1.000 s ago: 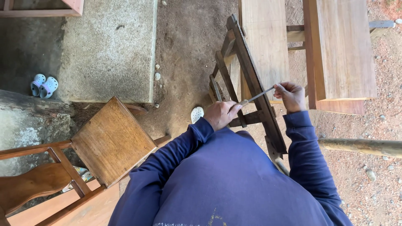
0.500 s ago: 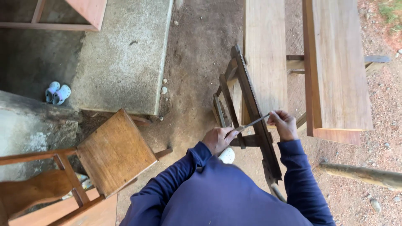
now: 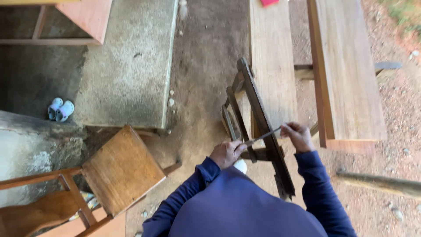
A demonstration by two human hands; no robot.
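Fingers [image 3: 240, 147] of both hands clench the ends of a thin metal blade [image 3: 262, 137], best drawn evenly along the dark chair frame [image 3: 263, 127].

The view now sits further forward — the pair of small shoes [image 3: 60, 109] lies lower in the picture than a second ago, and the wooden chair [image 3: 120, 169] too. The dark wooden frame [image 3: 258, 127] stands nearer the picture's middle — more of the ground beyond it shows.
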